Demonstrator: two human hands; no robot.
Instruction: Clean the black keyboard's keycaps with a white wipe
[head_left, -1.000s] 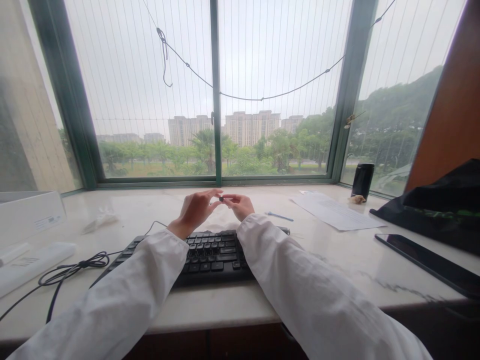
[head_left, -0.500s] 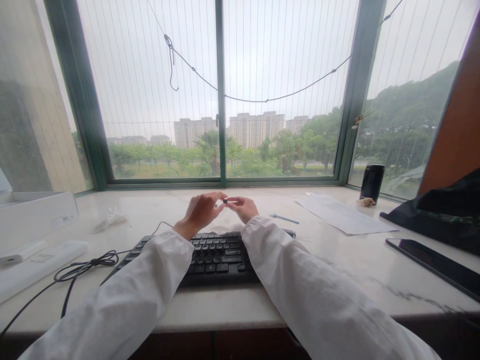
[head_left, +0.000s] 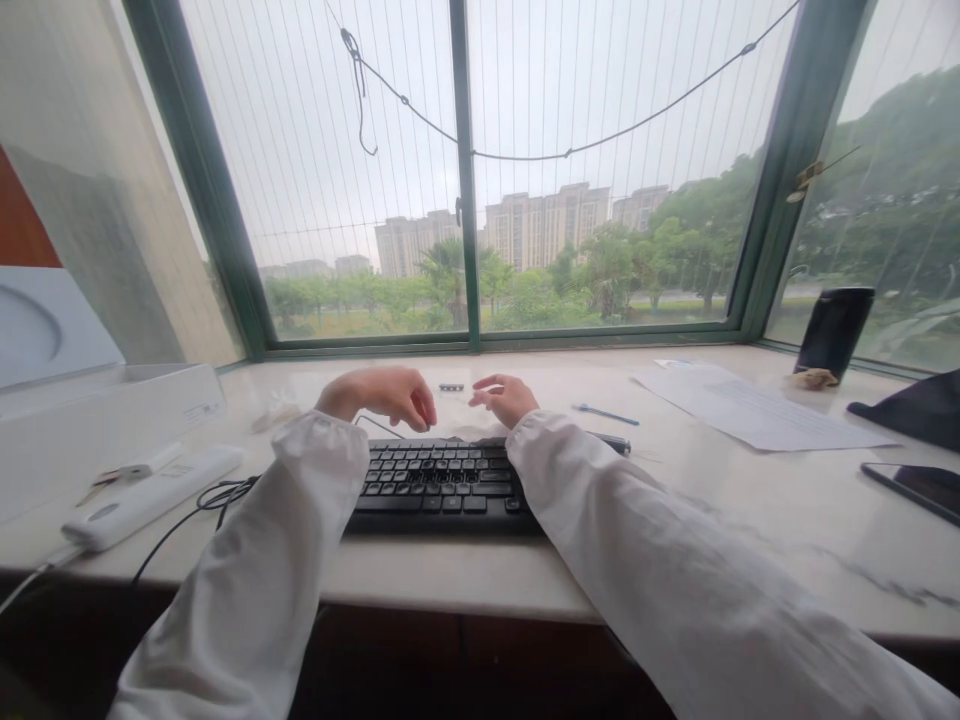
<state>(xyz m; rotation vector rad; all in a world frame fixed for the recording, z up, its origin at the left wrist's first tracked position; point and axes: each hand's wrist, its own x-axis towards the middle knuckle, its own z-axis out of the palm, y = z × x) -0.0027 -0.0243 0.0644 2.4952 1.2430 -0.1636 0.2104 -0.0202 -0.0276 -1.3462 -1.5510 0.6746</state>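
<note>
A black keyboard [head_left: 450, 515] lies in front of me. Several keys in its middle look uncapped, showing dark sockets. Over its far left edge hovers my left hand [head_left: 386, 395], fingers bent down and pressed together; whatever they pinch is hidden. My right hand [head_left: 506, 398] is held beyond the keyboard's far edge, its thumb and fingers apart with nothing visible between them. Between the two hands, a short row of small black keycaps [head_left: 451, 387] rests on the white marble sill. A crumpled clear plastic sheet [head_left: 480, 430] lies just behind the keyboard.
To the right are a blue pen [head_left: 606, 414], paper sheets [head_left: 750, 410], a phone [head_left: 919, 485] and a black can [head_left: 834, 330]. On the left stand a white box [head_left: 165, 400] and a white power strip [head_left: 154, 497], with black cable [head_left: 225, 492] coiled nearby.
My hands, which met around a small black keycap, have parted. The left moved toward the keyboard, and the right opened. The keycap row now shows between them. My view has tilted and turned.
</note>
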